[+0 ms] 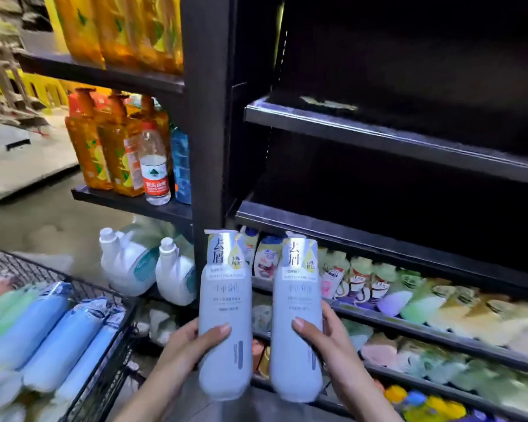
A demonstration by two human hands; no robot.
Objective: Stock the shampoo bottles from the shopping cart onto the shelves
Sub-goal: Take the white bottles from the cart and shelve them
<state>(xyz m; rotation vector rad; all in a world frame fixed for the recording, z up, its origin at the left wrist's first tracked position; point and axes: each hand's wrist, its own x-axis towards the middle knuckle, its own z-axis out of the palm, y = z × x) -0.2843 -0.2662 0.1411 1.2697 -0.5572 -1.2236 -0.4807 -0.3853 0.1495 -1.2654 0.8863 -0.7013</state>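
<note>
1. Pale grey-blue shampoo bottle (225, 315) is held upright in the left hand (185, 345), long axis near vertical, white pump cap pointing up, printed label facing the camera.
2. Left-hand fingers are wrapped round the lower half of that bottle, thumb laid across the front, other fingers hidden behind.
3. Second grey-blue shampoo bottle (297, 321) is held in the right hand (329, 345), also upright, pump end up, base down, long axis tilted very slightly to the left at the top.
4. Right-hand thumb is pressed on the front of the second bottle, fingers curled round its right side; a firm grasp is shown.
5. Both bottles are held side by side, just apart, in front of the black shelving post (209, 117), near the camera, below the bare dark shelves (378, 138) on the right.
6. Wire shopping cart (104, 360) is seen at near left, with light blue bottles (58, 339) lying flat inside, long axes running roughly near-to-far.
7. Lower right shelves (439, 339) are filled with small pouches and bottles; detail is blurred.
8. Orange bottles (104, 147) and a clear water bottle (154, 169) are stood upright on the left shelf.
9. White jugs (153, 266) are set below that shelf, on the floor or a low shelf; which cannot be told.
</note>
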